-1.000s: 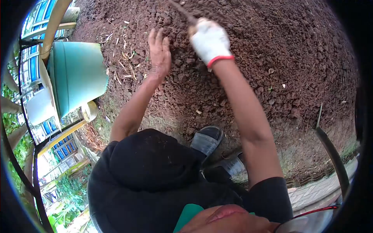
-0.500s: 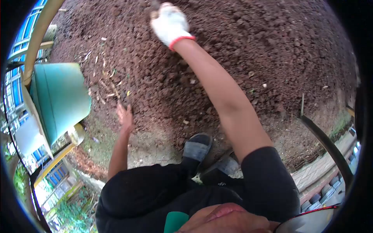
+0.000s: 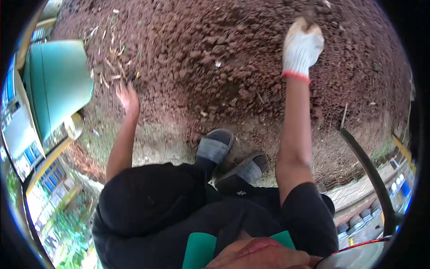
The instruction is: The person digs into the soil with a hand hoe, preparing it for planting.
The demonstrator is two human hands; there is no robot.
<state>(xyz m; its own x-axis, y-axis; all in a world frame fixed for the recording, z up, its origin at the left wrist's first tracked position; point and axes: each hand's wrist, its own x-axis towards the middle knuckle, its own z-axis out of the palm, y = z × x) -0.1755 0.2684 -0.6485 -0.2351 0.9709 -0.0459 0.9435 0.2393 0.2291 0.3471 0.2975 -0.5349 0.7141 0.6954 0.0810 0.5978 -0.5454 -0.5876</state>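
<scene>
My right hand (image 3: pixel 303 44) wears a white knit glove with a red cuff and reaches out over the brown, crumbly soil (image 3: pixel 251 49). Its fingers are closed, and a dark blurred shape shows at their far side; I cannot make out what it is. My bare left hand (image 3: pixel 127 96) is low over the soil at the left, fingers apart and holding nothing. Near its fingertips are a small dark bit and pale dry plant scraps (image 3: pixel 112 67). Whether that hand touches the ground cannot be told.
A green plastic container (image 3: pixel 58 85) stands at the left. My sandalled feet (image 3: pixel 215 145) are at the soil's near edge. At the right a dark bar (image 3: pixel 365 157) slants beside a paved strip (image 3: pixel 354 193). Greenery (image 3: pixel 71 224) shows at lower left.
My gloved right hand has swept to the right across the soil, its arm now straighter. The left hand stays at the left with fingers apart. The whole view has shifted slightly.
</scene>
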